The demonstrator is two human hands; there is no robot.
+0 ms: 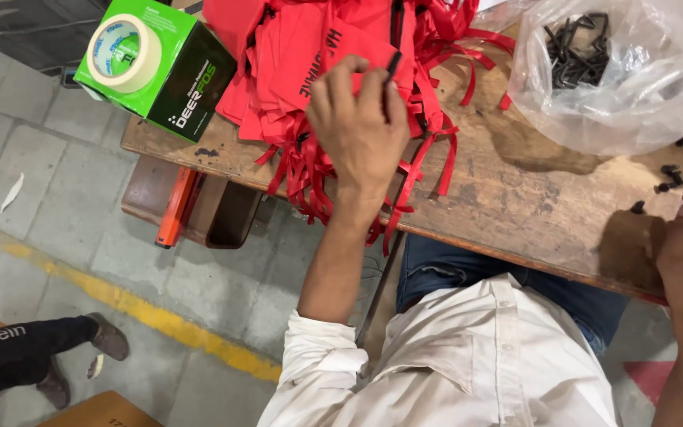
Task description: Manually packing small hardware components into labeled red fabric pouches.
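A green and black cardboard box (169, 71) sits tilted at the wooden table's (515, 205) far left corner, 1 roll of pale tape (124, 54) on top. A clear plastic bag (618, 75) holding small black parts lies at right.

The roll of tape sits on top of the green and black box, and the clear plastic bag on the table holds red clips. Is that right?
Not quite. The head view shows the clear plastic bag holding black clips, not red ones. The roll of tape does sit on top of the green and black box, on the wooden table.
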